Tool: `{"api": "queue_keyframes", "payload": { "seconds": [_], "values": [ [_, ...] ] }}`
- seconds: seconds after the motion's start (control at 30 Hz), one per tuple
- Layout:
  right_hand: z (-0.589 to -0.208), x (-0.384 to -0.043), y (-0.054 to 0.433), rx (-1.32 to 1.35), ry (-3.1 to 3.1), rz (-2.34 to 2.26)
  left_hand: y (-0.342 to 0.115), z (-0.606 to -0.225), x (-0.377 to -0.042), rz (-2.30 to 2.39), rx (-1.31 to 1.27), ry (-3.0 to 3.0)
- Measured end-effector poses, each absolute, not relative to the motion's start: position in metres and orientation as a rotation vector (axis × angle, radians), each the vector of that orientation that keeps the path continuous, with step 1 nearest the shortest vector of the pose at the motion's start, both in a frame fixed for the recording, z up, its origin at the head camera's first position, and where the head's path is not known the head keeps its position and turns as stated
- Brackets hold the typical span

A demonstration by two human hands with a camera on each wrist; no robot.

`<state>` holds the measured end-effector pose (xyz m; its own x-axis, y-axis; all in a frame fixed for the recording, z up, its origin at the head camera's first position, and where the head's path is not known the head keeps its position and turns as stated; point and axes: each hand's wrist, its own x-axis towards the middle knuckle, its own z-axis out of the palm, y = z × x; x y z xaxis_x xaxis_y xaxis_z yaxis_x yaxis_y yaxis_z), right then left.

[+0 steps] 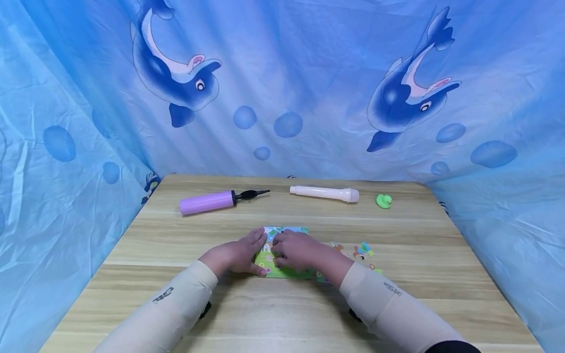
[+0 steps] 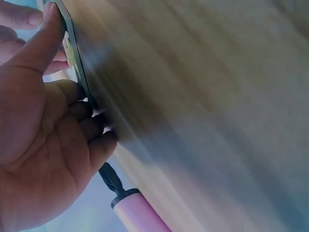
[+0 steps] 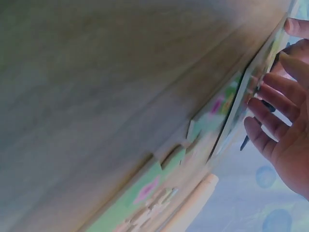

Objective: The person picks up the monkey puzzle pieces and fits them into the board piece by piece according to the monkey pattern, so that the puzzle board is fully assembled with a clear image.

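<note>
A colourful jigsaw puzzle board, green along its near side, lies flat on the table. My left hand rests against the board's left edge, thumb at the near corner and fingers farther up the side. Over the middle of the picture, the fingertips of my right hand touch the board, hiding much of it. Loose puzzle pieces lie right of the board, partly behind my right wrist; the right wrist view shows green-edged pieces beside it. No piece is visible between my right fingers.
Along the back of the wooden table lie a purple hand pump with a black nozzle, a white microphone-shaped stick and a small green duck. A blue dolphin-print curtain encloses the back and sides.
</note>
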<state>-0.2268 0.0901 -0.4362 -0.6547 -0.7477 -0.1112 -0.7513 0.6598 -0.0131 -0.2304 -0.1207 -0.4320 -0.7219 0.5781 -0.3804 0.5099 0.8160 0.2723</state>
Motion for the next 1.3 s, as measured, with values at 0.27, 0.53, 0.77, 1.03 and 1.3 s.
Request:
{"api": "queue_keyframes", "payload": {
  "seconds": [0.27, 0.53, 0.77, 1.03, 1.3],
  "values": [
    [-0.431, -0.218, 0.096, -1.285, 2.710, 0.246, -0.120, -0.433, -0.230, 0.153, 0.812, 2.584],
    [-0.433, -0.221, 0.099, -1.278, 2.721, 0.237, -0.123, -0.435, -0.229, 0.208, 0.870, 2.589],
    [-0.436, -0.225, 0.108, -1.253, 2.684, -0.002, -0.122, -0.435, -0.229, 0.201, 0.870, 2.573],
    [-0.420, -0.231, 0.153, -1.045, 2.779, -0.335, -0.120, -0.434, -0.229, 0.192, 0.858, 2.580],
    [-0.413, -0.228, 0.205, -0.740, 2.806, -0.278, -0.121, -0.434, -0.230, 0.253, 0.853, 2.578]
  ]
}}
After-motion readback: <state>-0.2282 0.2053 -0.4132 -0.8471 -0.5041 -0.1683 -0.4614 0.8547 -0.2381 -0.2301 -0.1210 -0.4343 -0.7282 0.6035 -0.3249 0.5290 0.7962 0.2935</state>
